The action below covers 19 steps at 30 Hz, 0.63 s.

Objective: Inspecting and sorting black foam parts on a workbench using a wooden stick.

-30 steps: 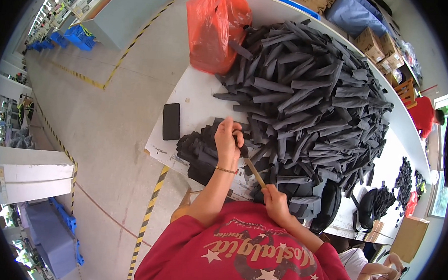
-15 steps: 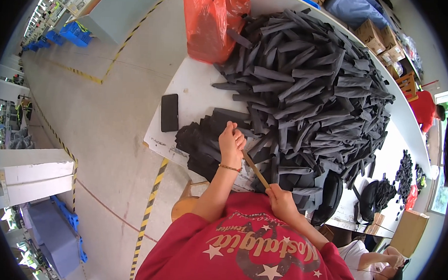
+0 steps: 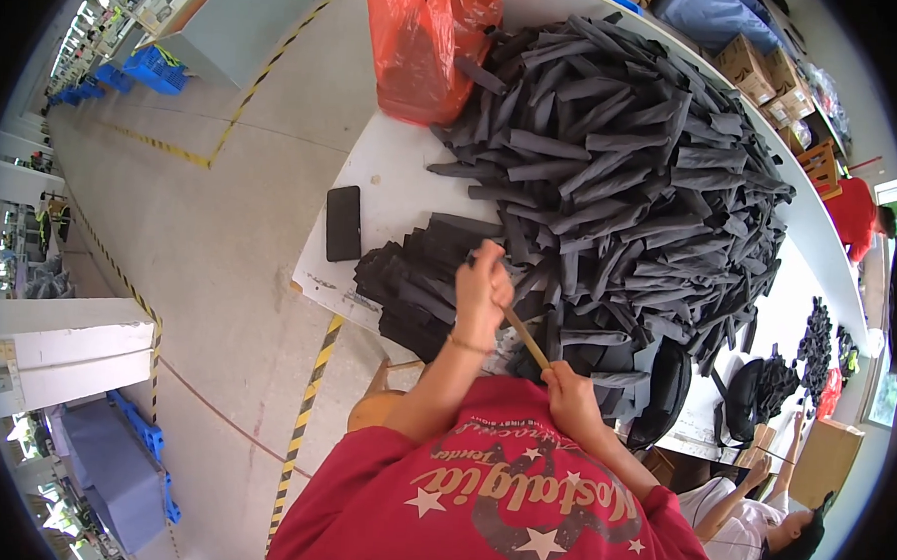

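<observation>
A narrow, flat tan stick [image 3: 528,340] runs slantwise between my hands in front of my red shirt. My right hand [image 3: 571,397] is closed round its near end. The far end goes into my closed left hand [image 3: 483,290], slightly blurred; whether cloth is also inside that fist I cannot tell. Beneath and beside the left hand lies a small heap of flat black fabric pieces [image 3: 408,283]. A large pile of dark grey fabric tubes [image 3: 623,178] rises beyond and to the right of both hands.
A black phone [image 3: 343,223] and a red plastic bag [image 3: 423,54] rest on the white table [image 3: 389,157] at the left. Black padded pieces [image 3: 661,394] sit right of me. A co-worker in white [image 3: 748,528] is at the lower right. A wooden stool [image 3: 375,410] stands by the table edge.
My left hand has shifted a little to the right, and less of the stick shows between my hands. My right hand stays nearly in place. The co-worker in white now reaches toward the table.
</observation>
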Tool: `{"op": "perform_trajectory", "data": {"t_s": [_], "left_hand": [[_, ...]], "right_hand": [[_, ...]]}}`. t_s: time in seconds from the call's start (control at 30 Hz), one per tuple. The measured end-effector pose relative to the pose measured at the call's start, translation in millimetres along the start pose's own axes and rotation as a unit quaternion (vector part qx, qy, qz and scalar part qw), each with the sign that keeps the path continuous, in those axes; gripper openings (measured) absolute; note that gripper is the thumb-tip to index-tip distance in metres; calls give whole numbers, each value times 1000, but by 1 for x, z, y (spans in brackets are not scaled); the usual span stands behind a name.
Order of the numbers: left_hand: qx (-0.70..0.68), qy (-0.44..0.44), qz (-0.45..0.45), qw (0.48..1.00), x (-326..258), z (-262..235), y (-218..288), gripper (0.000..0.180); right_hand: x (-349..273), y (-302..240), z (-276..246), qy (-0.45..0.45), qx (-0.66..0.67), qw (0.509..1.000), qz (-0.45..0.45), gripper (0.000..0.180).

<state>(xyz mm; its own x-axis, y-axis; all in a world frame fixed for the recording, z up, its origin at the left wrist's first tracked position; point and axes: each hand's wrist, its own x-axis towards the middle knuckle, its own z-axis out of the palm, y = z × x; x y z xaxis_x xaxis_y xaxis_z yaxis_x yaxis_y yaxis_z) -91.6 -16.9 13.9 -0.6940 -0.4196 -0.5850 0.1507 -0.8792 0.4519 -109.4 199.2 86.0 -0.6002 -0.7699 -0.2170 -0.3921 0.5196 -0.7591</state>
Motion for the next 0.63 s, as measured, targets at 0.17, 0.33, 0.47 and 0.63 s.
{"op": "perform_trajectory", "data": {"t_s": [0.17,0.33,0.47,0.63], "left_hand": [[-153,83,184,967,46,-48,58,26],[-147,36,153,977,37,-14,76,27],[-233,18,37,972,32,6,16,27],[-262,29,4,965,31,-16,4,24]], "right_hand": [[-47,17,-23,-146,-45,979,-134,14],[-24,-15,-47,6,94,994,58,19],[62,-25,-9,103,78,985,-116,33],[69,-15,8,-68,163,968,-179,14]]}}
